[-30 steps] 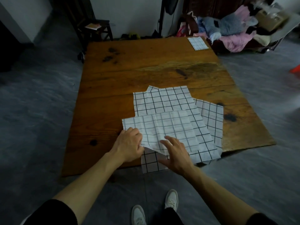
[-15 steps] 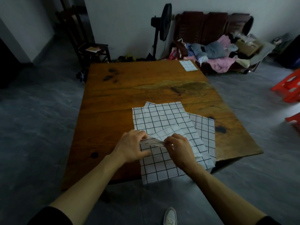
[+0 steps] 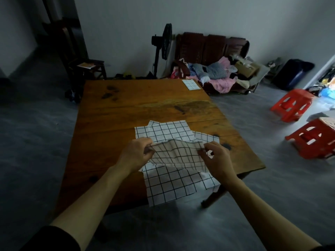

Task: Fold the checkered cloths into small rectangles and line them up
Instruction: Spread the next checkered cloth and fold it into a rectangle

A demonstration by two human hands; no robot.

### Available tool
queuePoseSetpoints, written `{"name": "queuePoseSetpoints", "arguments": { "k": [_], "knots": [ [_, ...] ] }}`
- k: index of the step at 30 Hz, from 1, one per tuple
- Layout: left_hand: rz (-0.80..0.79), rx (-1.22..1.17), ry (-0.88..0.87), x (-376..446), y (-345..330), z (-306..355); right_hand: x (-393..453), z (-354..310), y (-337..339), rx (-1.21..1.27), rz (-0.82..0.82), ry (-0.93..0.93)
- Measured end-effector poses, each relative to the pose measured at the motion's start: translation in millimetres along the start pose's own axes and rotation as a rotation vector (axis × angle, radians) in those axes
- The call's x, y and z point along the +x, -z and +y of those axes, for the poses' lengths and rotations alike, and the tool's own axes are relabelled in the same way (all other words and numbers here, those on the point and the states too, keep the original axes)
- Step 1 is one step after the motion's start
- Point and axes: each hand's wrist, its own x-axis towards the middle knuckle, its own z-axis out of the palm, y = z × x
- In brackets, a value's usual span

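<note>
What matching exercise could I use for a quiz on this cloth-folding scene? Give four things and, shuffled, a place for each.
Things:
1. small folded checkered cloth
2. lifted checkered cloth
3. black standing fan
4. red plastic stools

Places:
A. on the floor, right of the brown wooden table
B. table's far right corner
C. held between left hand and right hand
D. against the back wall

Pairs: 1-B, 2-C, 3-D, 4-A

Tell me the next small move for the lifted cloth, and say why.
Probably carry the pinched edge forward and lay it down to make the fold. The left hand and right hand each pinch the lifted cloth at its top edge, held above the flat cloths on the table.
</note>
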Motion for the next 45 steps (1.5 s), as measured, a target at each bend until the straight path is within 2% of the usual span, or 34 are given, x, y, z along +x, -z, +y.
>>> {"name": "queuePoseSetpoints", "arguments": {
  "k": [3,7,13,19,25,30,35,39,45],
  "knots": [
    [-0.003,0.065,-0.007,0,14,13,3,8,13,0.023,0.018,0.022],
    [0.026,0.111,0.070,-2,30,31,10,17,28,0.072,0.018,0.059],
    [0.097,-0.060,0.183,-15,41,70,16,33,49,0.171,-0.005,0.103],
    [0.250,-0.156,0.192,-29,46,116,20,50,68,0.247,-0.050,0.190],
    [0.365,-0.282,0.189,-32,45,132,22,54,75,0.313,-0.092,0.209],
    [0.426,-0.296,0.203,-17,41,115,42,54,67,0.279,-0.113,0.221],
    [0.411,-0.283,0.233,9,33,74,74,56,40,0.196,-0.157,0.220],
    [0.376,-0.314,0.249,42,27,38,104,62,11,0.128,-0.180,0.195],
    [0.280,-0.321,0.272,89,16,-14,139,70,-28,0.056,-0.235,0.057]
  ]
}}
